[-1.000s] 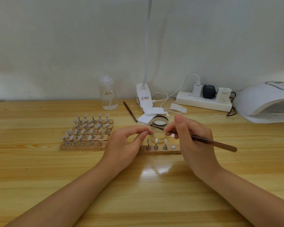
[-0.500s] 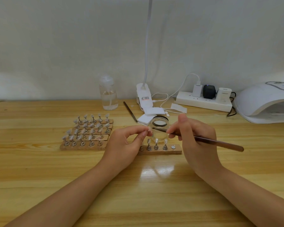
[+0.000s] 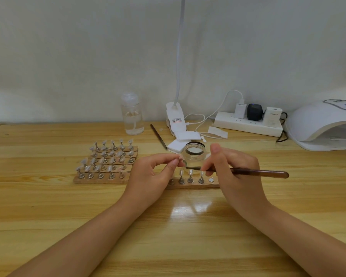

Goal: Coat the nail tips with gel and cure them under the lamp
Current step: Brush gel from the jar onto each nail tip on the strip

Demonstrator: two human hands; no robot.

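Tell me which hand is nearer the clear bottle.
Left. The left hand sits just right of the bottle and nearer the person; the right hand, holding the brush, is farther right.

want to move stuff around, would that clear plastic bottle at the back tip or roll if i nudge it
The clear bottle stands tall and narrow, so a push near its cap would likely tip it. It looks only partly filled, so probably light. Its round body would probably roll once down on the table.
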